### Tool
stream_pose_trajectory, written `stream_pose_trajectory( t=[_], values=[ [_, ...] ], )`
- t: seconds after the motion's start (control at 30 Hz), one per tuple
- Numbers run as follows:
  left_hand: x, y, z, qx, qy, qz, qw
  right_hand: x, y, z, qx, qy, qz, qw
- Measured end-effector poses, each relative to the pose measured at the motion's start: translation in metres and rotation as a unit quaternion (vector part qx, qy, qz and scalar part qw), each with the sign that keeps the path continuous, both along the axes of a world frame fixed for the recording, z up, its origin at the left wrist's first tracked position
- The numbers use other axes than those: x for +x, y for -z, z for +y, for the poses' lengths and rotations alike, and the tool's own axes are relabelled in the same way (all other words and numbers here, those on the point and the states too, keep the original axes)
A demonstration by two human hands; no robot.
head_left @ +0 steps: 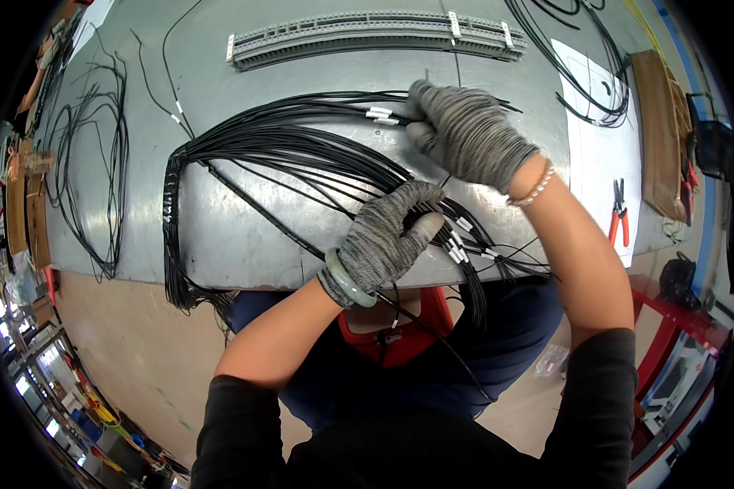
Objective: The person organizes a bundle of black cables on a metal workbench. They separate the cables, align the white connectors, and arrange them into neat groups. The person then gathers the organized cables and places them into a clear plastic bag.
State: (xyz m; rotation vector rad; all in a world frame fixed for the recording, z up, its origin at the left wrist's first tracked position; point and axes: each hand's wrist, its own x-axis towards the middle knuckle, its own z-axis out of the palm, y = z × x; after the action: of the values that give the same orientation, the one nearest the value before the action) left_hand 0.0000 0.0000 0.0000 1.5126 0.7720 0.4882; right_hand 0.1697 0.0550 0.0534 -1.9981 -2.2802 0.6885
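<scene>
Across the grey metal worktop [236,244] sprawls a bundle of black cables [302,147], fanning from a bound bend at the left toward loose ends at the near edge. Beyond it lies a long grey terminal strip [375,41]. The gloved left hand [387,232], fingers curled, clasps the thick lower strands; the right hand [465,130] arches over the upper ones, whether pinching them I can't tell. Red-handled pliers [620,224] lie off rightward. Small white sleeves [381,113] mark some cables.
</scene>
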Motion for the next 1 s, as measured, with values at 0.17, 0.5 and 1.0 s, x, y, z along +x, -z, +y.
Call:
stream_pose_trajectory(
  t=[0.17,0.5,1.0],
  values=[
    [-0.001,-0.001,0.015,0.132,0.035,0.175,0.975,0.011,0.000,0.013,-0.065,0.059,0.228,0.970],
    [-0.010,-0.006,0.062,-0.293,-0.232,-0.167,0.912,0.014,-0.015,0.012,-0.260,0.173,0.363,0.878],
    [-0.012,-0.002,0.072,-0.315,-0.293,-0.142,0.891,-0.005,0.002,0.001,-0.084,0.127,0.258,0.954]
  ],
)
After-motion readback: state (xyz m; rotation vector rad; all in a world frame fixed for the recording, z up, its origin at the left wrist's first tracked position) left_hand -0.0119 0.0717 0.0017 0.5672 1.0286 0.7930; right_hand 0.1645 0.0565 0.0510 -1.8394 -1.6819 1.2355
